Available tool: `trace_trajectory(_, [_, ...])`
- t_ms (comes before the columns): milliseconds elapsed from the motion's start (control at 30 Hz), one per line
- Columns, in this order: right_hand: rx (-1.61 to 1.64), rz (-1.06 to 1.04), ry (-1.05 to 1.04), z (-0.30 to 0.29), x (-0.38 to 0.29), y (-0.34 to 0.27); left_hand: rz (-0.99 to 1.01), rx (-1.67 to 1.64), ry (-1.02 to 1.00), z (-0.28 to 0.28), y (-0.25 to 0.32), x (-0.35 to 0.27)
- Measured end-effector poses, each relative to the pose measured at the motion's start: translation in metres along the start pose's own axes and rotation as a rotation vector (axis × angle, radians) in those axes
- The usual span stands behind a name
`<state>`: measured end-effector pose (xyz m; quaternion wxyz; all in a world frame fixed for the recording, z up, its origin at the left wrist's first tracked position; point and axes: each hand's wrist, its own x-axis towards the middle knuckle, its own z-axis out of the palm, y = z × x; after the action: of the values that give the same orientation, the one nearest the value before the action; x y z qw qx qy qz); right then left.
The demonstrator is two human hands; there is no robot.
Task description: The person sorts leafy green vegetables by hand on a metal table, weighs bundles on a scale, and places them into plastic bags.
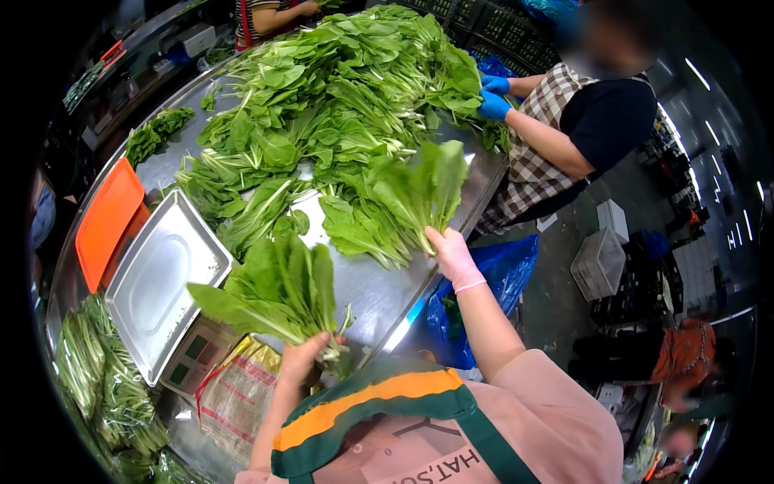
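My left hand (305, 358), bare, grips a bunch of leafy greens (284, 290) by the pale stems, its leaves fanned out away from me. A pink glove covers my right hand (450, 254), which holds a smaller bunch of the greens (420, 187) near the stem ends above the table edge. Beyond both hands spreads a large heap of loose leafy greens (351, 91) on the metal table (363, 290). To the left of my left-hand bunch stands a weighing scale (196, 357) with a shallow metal tray (160, 278) on top.
An orange plastic tray (109, 224) leans behind the scale. Bagged greens (109, 375) lie at far left, near a woven sack (239, 393). A blue plastic bag (496, 278) hangs by the right edge. A co-worker's blue-gloved hands (496, 97) touch the heap; another person (266, 18) stands across.
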<state>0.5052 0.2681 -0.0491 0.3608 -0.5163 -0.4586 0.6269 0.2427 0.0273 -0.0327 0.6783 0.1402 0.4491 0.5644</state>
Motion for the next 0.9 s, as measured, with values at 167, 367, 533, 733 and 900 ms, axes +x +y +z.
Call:
trace_trajectory(167, [0.387, 0.155, -0.234, 0.040, -0.044, -0.009, 0.079, -0.174, -0.046, 0.024, 0.014, 0.025])
trace_trajectory(367, [-1.286, -0.367, -0.502, 0.115, -0.099, -0.003, 0.260, 0.167, 0.003, 0.022, -0.008, 0.058])
trace_trajectory(533, [-0.713, -0.341, -0.739, 0.137, -0.122, -0.023, 0.762, 0.960, 0.089, -0.053, -0.081, 0.066])
trace_trajectory(733, [-0.808, -0.600, -0.656, 0.167, -0.089, 0.014, 0.569, 0.780, 0.183, -0.019, -0.003, 0.037])
trace_trajectory(900, [-0.676, -0.616, -0.667, 0.309, -0.079, -0.100, 0.557, 0.257, 0.296, -0.031, 0.157, -0.019])
